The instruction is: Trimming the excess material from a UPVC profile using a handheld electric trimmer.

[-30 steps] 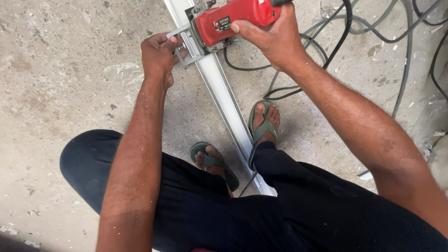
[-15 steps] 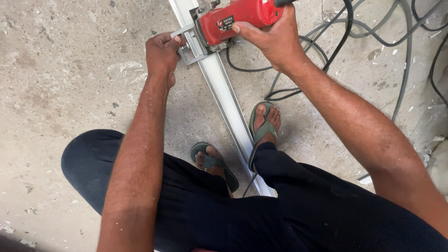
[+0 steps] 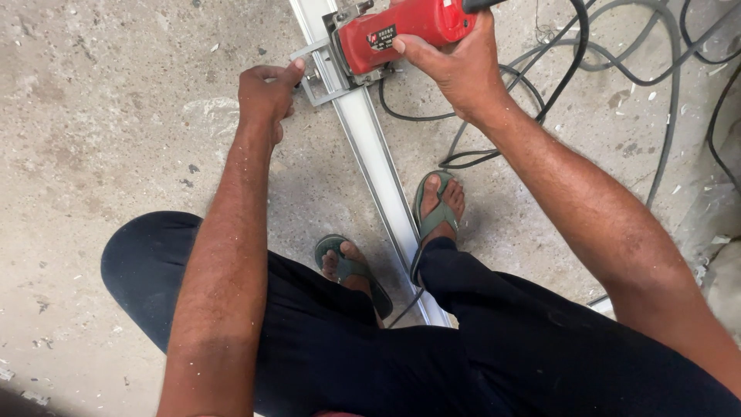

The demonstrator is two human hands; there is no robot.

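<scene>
Concrete floor [image 3: 116, 116], dusty and flecked with chips, fills the view. Person squats over it in dark trousers [image 3: 432, 355] and green sandals [image 3: 434, 216]. A long white strip [image 3: 378, 166] lies on the floor and runs between the feet toward the top edge. Black cables [image 3: 587, 69] loop on the floor to the right of the strip. Red power tool [image 3: 401, 35] sits on the strip near the top edge. Right hand [image 3: 455, 66] is closed around the tool body. Left hand [image 3: 266, 93] is curled, fingertips pressed against the tool's metal base plate [image 3: 320, 73].
</scene>
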